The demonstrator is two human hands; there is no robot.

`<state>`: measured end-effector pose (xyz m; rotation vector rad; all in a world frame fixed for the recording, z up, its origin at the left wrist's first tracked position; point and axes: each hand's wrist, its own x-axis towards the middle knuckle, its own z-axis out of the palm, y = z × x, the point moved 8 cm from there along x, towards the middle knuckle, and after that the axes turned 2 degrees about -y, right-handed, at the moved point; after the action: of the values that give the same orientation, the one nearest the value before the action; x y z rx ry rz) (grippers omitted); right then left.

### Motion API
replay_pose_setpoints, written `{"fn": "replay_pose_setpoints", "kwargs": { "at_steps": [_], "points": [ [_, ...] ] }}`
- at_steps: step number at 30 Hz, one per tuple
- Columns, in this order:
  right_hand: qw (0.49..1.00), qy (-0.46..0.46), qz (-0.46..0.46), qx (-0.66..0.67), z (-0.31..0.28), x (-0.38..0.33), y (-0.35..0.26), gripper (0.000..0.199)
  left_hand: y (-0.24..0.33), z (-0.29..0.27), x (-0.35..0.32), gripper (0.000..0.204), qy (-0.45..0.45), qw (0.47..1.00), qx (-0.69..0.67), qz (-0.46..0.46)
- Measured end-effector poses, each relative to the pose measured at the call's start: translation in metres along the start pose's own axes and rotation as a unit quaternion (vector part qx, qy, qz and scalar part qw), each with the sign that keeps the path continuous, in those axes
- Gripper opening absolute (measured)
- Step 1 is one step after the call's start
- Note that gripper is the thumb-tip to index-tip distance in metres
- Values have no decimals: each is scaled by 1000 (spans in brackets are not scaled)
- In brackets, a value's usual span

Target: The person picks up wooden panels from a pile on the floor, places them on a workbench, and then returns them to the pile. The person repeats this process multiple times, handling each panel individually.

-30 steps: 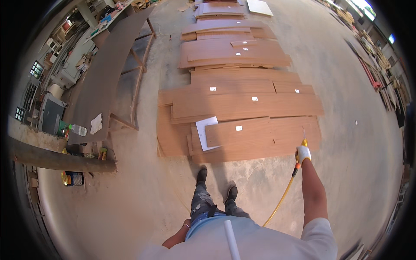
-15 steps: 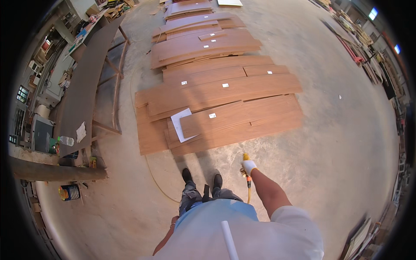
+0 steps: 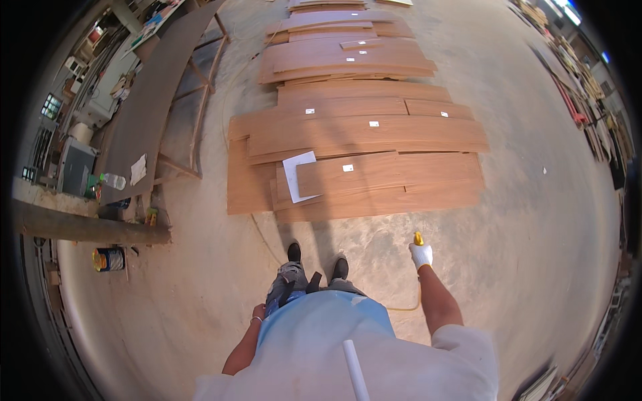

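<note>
Gripping the yellow tool (image 3: pixel 418 238) at your two o'clock, your right hand (image 3: pixel 421 254) has its fingers wrapped round it. Guide the yellow hose (image 3: pixel 403 309) clear of your boots (image 3: pixel 340 268). Left hand (image 3: pixel 259 311), nine o'clock: can't tell its fingers.

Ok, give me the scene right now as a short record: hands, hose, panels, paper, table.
Right hand: white-gloved, gripping a yellow tool
Left hand: bare, low at the person's side; grip unclear
Hose: yellow hose by the right forearm
Panels: brown panels in groups on the floor, some with white labels
Paper: white sheet, partly under a panel
Table: long dark table at left, clear bottle at its near end
</note>
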<state>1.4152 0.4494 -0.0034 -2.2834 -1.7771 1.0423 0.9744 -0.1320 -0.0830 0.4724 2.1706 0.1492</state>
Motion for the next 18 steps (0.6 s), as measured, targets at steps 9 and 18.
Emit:
{"fn": "replay_pose_setpoints", "kwargs": {
  "at_steps": [9,18],
  "points": [
    [993,-61,92,-31,145,-83,-15,44,-21,-34,30,27,17,996,-85,5],
    [920,-118,290,236,220,-118,-70,18,-47,-130,128,28,-25,993,-112,-35]
  ]
}}
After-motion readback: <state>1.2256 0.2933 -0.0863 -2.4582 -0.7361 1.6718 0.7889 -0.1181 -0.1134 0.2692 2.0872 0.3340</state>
